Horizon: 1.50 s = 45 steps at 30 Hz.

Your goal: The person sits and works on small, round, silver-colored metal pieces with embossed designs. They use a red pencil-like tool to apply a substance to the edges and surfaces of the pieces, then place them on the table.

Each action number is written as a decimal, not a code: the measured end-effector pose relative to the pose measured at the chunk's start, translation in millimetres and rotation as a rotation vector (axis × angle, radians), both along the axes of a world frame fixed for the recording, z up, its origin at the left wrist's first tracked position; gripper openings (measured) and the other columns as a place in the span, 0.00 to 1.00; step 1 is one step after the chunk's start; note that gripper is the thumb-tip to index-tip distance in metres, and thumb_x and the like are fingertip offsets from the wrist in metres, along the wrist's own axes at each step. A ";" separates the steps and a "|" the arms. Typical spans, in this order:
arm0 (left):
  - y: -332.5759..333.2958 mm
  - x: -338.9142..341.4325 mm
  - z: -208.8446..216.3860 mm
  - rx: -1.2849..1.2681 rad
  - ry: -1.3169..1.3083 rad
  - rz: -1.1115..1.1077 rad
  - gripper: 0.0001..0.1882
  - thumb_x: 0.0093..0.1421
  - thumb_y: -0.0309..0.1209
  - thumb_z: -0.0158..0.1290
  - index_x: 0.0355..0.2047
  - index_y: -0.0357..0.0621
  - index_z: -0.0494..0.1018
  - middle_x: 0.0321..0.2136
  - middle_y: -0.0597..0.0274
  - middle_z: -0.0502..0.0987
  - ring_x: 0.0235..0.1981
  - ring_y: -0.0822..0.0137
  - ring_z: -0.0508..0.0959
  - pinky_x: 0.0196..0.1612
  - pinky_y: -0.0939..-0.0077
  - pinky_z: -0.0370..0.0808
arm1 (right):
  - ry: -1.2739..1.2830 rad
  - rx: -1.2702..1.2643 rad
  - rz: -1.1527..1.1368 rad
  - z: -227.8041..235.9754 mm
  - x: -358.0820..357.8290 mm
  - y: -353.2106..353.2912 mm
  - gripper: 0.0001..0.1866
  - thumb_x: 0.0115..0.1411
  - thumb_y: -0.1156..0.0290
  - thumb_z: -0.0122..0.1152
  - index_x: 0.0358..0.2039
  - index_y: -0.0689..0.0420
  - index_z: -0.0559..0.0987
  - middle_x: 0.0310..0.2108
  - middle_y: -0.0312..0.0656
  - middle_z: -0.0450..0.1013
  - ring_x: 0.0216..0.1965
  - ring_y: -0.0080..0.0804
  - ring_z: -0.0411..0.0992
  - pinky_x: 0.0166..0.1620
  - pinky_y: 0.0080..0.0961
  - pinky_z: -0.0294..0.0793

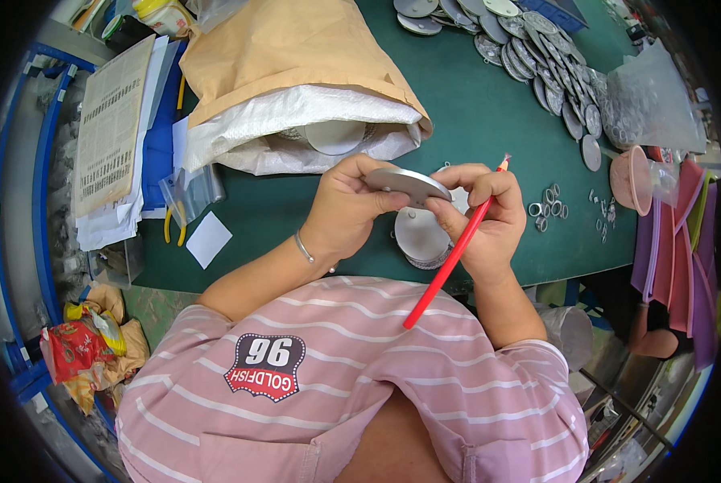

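Observation:
A round grey metal disc (409, 183) is held up, tilted, above the near part of the table. My left hand (342, 205) grips its left side between thumb and fingers. The thumb and fingers of my right hand (489, 221) are at the disc's right edge. That same hand also holds a red pencil (449, 270), whose tip points up and away while its other end slants down toward my shirt. Below the held disc, more pale round discs (421, 235) lie on the table, partly hidden by my hands.
A paper sack with white lining (296, 109) lies at the far left, a disc in its mouth. Many grey discs (537, 60) are heaped at the far right. Small metal rings (547, 208) and a pink cup (631, 180) sit at right. Papers (115, 129) stand left.

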<state>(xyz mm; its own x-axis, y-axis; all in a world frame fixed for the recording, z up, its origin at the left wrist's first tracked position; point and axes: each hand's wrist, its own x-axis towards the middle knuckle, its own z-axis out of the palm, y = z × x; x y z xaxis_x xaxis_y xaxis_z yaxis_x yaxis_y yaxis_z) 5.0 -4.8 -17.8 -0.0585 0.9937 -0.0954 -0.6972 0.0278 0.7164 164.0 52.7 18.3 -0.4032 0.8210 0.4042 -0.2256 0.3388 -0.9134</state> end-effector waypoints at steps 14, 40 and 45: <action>1.6 7.2 2.2 0.013 -0.102 -0.113 0.11 0.50 0.15 0.55 0.29 0.46 0.71 0.40 0.51 0.73 0.42 0.62 0.76 0.44 0.71 0.76 | 0.030 0.229 0.036 1.6 -1.0 2.0 0.19 0.44 0.87 0.63 0.23 0.56 0.60 0.30 0.50 0.76 0.30 0.32 0.71 0.34 0.25 0.69; -0.4 -6.8 17.6 0.335 0.886 0.295 0.10 0.42 0.15 0.61 0.26 0.35 0.73 0.29 0.57 0.75 0.32 0.68 0.75 0.39 0.76 0.71 | 0.039 0.024 0.014 -9.1 7.0 11.7 0.16 0.47 0.87 0.62 0.22 0.57 0.63 0.32 0.51 0.75 0.31 0.30 0.71 0.35 0.22 0.71; -5.3 -2.3 24.2 0.379 0.987 0.445 0.11 0.41 0.14 0.60 0.26 0.37 0.74 0.28 0.57 0.76 0.32 0.65 0.76 0.42 0.70 0.70 | 0.062 0.059 -0.171 0.5 -1.6 1.3 0.09 0.61 0.70 0.49 0.33 0.63 0.68 0.30 0.47 0.72 0.29 0.27 0.68 0.34 0.22 0.68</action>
<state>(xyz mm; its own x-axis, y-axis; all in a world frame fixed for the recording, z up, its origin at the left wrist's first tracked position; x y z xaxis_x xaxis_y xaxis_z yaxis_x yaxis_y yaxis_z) 2.7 -10.0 6.3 -0.2948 0.8213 0.4884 0.2791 -0.4149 0.8660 162.5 54.0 18.8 -0.2321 0.8499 0.4731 -0.2156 0.4293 -0.8770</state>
